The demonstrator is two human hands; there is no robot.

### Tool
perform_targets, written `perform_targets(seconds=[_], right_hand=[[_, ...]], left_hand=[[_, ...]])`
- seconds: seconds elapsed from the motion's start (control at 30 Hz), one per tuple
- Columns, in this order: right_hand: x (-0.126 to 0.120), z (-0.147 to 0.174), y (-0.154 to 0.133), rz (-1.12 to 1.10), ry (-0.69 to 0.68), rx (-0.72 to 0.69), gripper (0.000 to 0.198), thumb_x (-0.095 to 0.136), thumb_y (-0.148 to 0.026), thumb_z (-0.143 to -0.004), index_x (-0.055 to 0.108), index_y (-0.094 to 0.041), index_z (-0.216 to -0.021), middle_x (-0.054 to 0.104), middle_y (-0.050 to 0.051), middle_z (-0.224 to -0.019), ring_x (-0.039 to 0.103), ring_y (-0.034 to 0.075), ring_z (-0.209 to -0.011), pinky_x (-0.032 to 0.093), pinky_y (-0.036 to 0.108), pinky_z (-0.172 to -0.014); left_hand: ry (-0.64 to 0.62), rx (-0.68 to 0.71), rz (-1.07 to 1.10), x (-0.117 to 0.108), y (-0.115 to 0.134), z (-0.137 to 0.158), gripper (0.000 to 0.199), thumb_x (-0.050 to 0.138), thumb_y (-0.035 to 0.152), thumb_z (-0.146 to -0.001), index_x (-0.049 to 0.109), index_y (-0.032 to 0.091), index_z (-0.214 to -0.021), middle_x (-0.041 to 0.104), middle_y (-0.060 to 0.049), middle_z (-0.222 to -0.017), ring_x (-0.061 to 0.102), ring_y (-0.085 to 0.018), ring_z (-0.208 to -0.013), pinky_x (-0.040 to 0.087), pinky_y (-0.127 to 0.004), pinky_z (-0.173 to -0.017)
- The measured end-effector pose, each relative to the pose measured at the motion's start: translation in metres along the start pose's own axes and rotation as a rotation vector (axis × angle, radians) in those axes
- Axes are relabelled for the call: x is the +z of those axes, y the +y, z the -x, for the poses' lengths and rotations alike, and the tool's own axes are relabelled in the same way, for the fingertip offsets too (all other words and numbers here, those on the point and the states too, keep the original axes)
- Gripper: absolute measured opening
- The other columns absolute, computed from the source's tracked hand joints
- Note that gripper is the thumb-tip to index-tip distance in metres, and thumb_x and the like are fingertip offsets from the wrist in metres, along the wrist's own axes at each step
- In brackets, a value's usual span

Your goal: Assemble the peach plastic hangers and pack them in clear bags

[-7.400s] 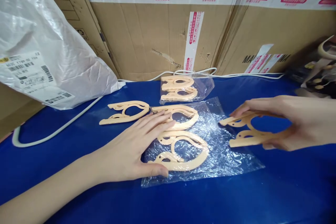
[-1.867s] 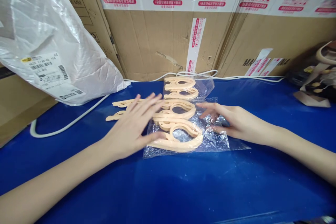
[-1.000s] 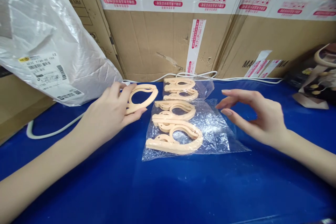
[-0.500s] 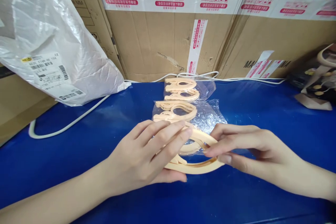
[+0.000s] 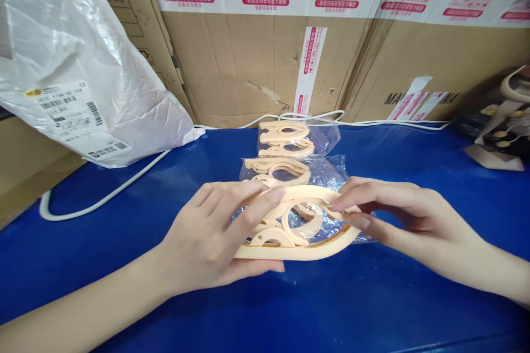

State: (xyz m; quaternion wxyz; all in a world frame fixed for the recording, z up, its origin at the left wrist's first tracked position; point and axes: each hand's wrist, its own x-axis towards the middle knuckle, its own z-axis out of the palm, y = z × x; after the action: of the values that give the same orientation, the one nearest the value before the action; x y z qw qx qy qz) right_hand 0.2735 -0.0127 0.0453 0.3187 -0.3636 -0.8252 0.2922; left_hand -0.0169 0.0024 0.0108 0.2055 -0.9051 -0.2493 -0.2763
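A cream plastic folding hanger [image 5: 306, 252], folded into an oval, is held between my two hands above the blue table. My left hand [image 5: 223, 231] is closed round its left end, fingers over the top and thumb underneath. At the other end, my right hand [image 5: 385, 218] pinches the rim between thumb and fingers. Curved inner pieces, a ring-like hook part among them, show inside the oval. Just behind lie more cream folding hangers [image 5: 290, 171] in clear plastic bags, partly covered by my left hand and the held one.
Cardboard boxes [image 5: 248, 66] with printed tape stand along the back. A white plastic mailing bag [image 5: 136, 105] leans at the left. A white cable [image 5: 120, 193] runs along the blue table [image 5: 290, 314]. Dark patterned fabric [image 5: 505, 121] lies at the far right.
The hanger has risen slightly and tilted, so its inner pieces show more. My left hand has moved a little left and up, my right hand a little right and up.
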Motion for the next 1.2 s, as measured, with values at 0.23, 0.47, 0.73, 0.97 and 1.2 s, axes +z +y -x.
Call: perform_targets(seconds=[0.23, 0.47, 0.73, 0.97, 1.2], right_hand=[[0.010, 0.000, -0.006, 0.447, 0.028, -0.267, 0.053, 0.067, -0.046, -0.085, 0.051, -0.032, -0.134, 0.063, 0.009, -0.125, 0.064, 0.027, -0.109, 0.060, 0.036, -0.082], [0.020, 0.006, -0.011, 0.627, -0.014, -0.406, 0.068, 0.068, -0.046, -0.083, 0.044, -0.027, -0.143, 0.058, 0.016, -0.133, 0.066, 0.032, -0.103, 0.061, 0.044, -0.070], [-0.044, -0.008, 0.009, 0.596, 0.347, -0.138, 0.060, 0.067, -0.048, -0.081, 0.049, -0.031, -0.136, 0.061, 0.007, -0.129, 0.060, 0.029, -0.116, 0.050, 0.044, -0.100], [-0.123, 0.000, 0.057, 0.467, 0.026, 0.229, 0.064, 0.078, -0.047, -0.073, 0.054, -0.033, -0.131, 0.061, 0.009, -0.132, 0.067, 0.027, -0.106, 0.059, 0.026, -0.076], [-0.079, -0.010, 0.052, 0.288, -0.228, 0.138, 0.059, 0.073, -0.040, -0.080, 0.047, -0.030, -0.131, 0.057, 0.012, -0.135, 0.066, 0.031, -0.108, 0.064, 0.028, -0.070]], left_hand=[[-0.007, -0.077, 0.068, -0.001, 0.014, -0.004, 0.066, 0.041, 0.062, -0.094, 0.040, 0.012, -0.137, 0.061, -0.016, -0.121, 0.057, -0.026, -0.111, 0.044, -0.037, -0.089], [-0.014, -0.077, 0.149, -0.002, 0.027, -0.005, 0.069, 0.049, 0.062, -0.091, 0.040, 0.013, -0.139, 0.065, -0.014, -0.120, 0.062, -0.025, -0.109, 0.045, -0.035, -0.089], [-0.187, -0.304, 0.214, 0.010, -0.010, 0.001, 0.085, 0.054, 0.065, -0.086, 0.022, 0.019, -0.151, 0.037, -0.015, -0.152, 0.041, -0.031, -0.136, 0.039, -0.046, -0.110], [-0.406, -0.286, 0.364, 0.020, -0.024, 0.010, 0.072, 0.049, 0.057, -0.093, 0.027, 0.024, -0.152, 0.032, -0.011, -0.157, 0.033, -0.030, -0.143, 0.036, -0.048, -0.114], [-0.437, -0.310, 0.394, 0.018, -0.024, 0.009, 0.072, 0.050, 0.056, -0.093, 0.024, 0.024, -0.153, 0.030, -0.011, -0.158, 0.033, -0.029, -0.143, 0.036, -0.048, -0.114]])
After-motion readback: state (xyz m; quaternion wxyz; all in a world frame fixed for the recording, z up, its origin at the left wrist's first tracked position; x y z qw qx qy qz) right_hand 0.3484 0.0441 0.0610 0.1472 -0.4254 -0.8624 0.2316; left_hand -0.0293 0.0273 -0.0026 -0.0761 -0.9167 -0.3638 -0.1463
